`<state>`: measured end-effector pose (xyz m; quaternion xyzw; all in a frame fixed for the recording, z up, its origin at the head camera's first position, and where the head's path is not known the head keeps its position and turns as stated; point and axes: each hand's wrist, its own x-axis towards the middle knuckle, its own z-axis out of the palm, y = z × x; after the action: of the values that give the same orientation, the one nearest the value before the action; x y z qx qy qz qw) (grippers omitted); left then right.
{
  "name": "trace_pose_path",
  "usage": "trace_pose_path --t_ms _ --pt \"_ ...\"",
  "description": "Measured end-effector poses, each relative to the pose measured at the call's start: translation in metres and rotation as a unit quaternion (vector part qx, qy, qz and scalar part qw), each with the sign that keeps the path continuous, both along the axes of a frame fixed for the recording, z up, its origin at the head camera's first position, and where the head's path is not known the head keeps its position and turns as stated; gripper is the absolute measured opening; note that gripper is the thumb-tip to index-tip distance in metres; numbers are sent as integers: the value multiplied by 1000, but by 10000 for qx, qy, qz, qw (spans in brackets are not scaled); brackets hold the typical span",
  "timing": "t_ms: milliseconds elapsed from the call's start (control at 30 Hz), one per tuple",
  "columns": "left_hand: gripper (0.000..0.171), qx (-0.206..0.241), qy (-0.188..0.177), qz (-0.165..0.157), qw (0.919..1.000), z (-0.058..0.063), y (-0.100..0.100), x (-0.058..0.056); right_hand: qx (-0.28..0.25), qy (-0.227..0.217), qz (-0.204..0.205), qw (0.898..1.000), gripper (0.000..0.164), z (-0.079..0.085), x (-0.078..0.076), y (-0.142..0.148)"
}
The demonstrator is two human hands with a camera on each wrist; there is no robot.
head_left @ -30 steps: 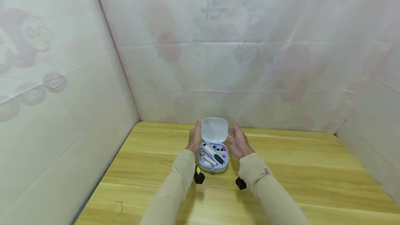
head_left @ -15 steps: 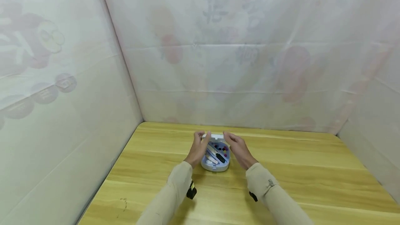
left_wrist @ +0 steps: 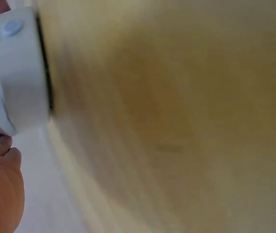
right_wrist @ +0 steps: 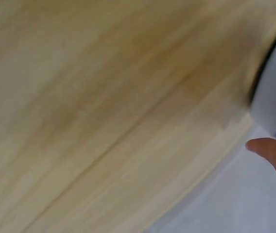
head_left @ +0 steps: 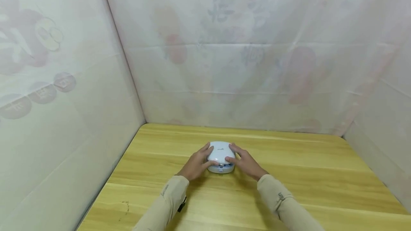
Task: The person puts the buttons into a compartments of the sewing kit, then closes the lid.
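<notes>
A small white and light-blue hinged case, seemingly a sewing kit, stands on the table, its glossy lid (head_left: 221, 153) lowered over the base (head_left: 216, 170). Along the front a narrow gap shows some of the inside. My left hand (head_left: 195, 165) holds the lid from the left, thumb by its front edge and fingers on its side. From the right, my right hand (head_left: 249, 165) holds it likewise with spread thumb and fingers. In the left wrist view the base wall (left_wrist: 24, 77) has a round blue button (left_wrist: 11, 27). The right wrist view catches just a corner of the case (right_wrist: 274, 94).
A wood-grain table (head_left: 305, 181) spreads around the case. Pale printed cloth walls (head_left: 257, 63) rise behind it and on both sides. Small dark marks (head_left: 125, 208) lie on the table at front left.
The lid has swung from upright down over the base, covering the tools and coloured bits inside. Both hands have come down with it, from the lid's sides to its top and front edge.
</notes>
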<state>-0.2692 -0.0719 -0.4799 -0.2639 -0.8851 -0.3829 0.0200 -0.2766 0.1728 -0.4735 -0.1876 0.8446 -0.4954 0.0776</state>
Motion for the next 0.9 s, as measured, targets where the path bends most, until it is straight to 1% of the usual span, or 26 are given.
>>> trace_pose_path --t_ms 67,133,200,300,367,433,500,633,700,800,833,900 --pt "73 -154 192 -47 9997 -3 0 1 173 135 -11 9998 76 -2 2 0" --pt "74 -197 258 -66 9995 -3 0 2 231 208 -7 9995 77 -3 4 0" --pt "73 -76 198 -43 9998 -4 1 3 237 298 24 9993 76 -3 6 1" --pt "70 203 -46 50 9998 -4 3 5 187 305 -11 9994 75 -3 10 0" --pt "70 314 -220 132 9992 -5 3 5 263 351 -19 9990 74 -2 10 0" --pt "70 345 -320 178 9987 -6 3 5 389 359 -19 9986 74 -1 10 -2" --pt "70 329 -362 212 9986 -6 1 6 571 393 -23 9976 74 0 8 -4" --pt "67 186 -226 229 9993 -5 2 6 1062 685 -59 9920 74 3 4 -6" --pt "63 33 -118 232 9997 -4 4 7 1254 850 -53 9884 74 3 4 -8" --pt "60 -528 233 229 9981 -6 8 11 1473 991 20 9841 75 1 8 -10" --pt "60 -757 400 228 9961 -7 9 12 1510 1008 20 9834 75 0 10 -11" --pt "62 -1248 820 267 9884 -12 10 13 1598 1052 4 9815 74 -3 14 -14"
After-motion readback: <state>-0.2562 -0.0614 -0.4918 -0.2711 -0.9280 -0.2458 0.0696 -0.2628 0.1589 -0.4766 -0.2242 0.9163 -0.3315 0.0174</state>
